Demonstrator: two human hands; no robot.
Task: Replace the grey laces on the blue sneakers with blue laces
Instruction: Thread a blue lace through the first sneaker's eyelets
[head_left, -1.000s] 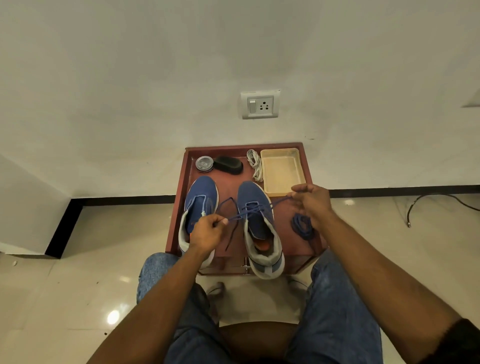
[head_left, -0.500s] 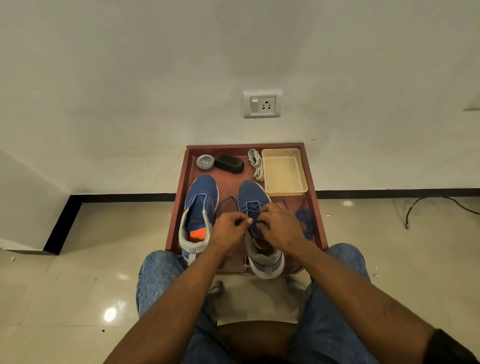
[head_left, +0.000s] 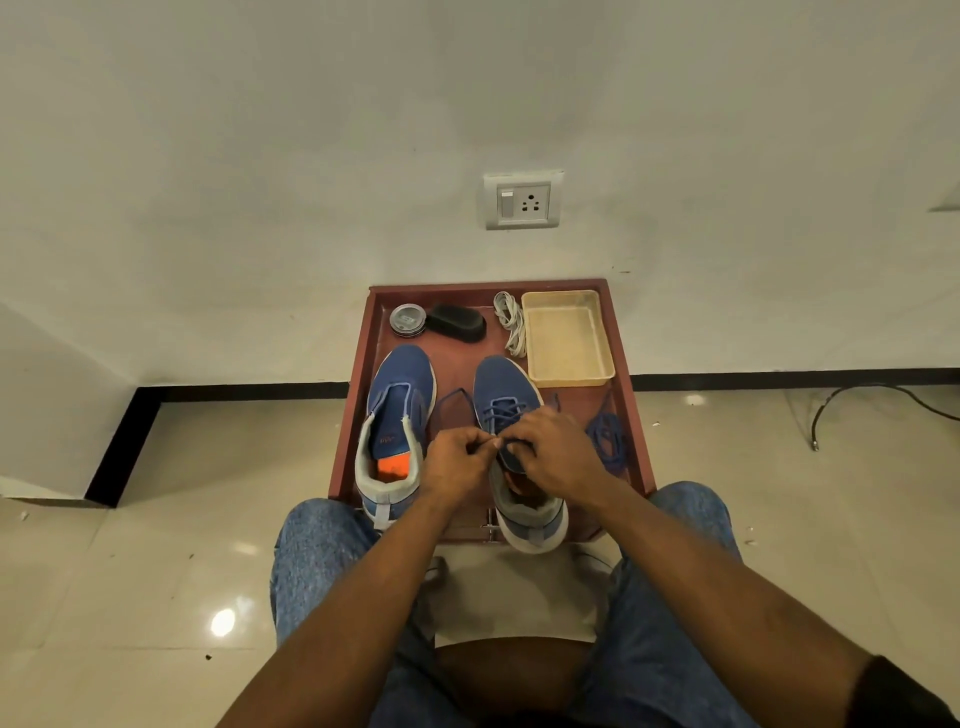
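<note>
Blue sneakers, two counted, stand side by side on a red-brown wooden table (head_left: 353, 415), toes toward the wall: the left sneaker (head_left: 396, 415) near the table's left edge, unlaced, its orange insole visible; the right sneaker (head_left: 506, 400) at the middle, its heel overhanging the near edge. One blue lace (head_left: 501, 410) is threaded across the upper eyelets of the right sneaker, with a loose loop lying between the two shoes. Both hands meet over the tongue of the right sneaker, forearms converging from the near side. The left hand (head_left: 457, 462) has its fingers curled, thumb and forefinger pinching the lace. The right hand (head_left: 558, 457) arches over the shoe, fingers bent down onto the lace; the exact contact is hidden beneath the knuckles. A second blue lace (head_left: 608, 441), bundled, lies by the right edge. One bundle of grey laces (head_left: 511, 322) lies toward the far edge, just beside one beige plastic tray (head_left: 569, 374) in the far right corner. One round tin (head_left: 408, 318) and one black brush (head_left: 457, 323) sit at the far left corner. The right sneaker's middle and opening are largely covered by the hands. Lace ends cannot be made out.
</note>
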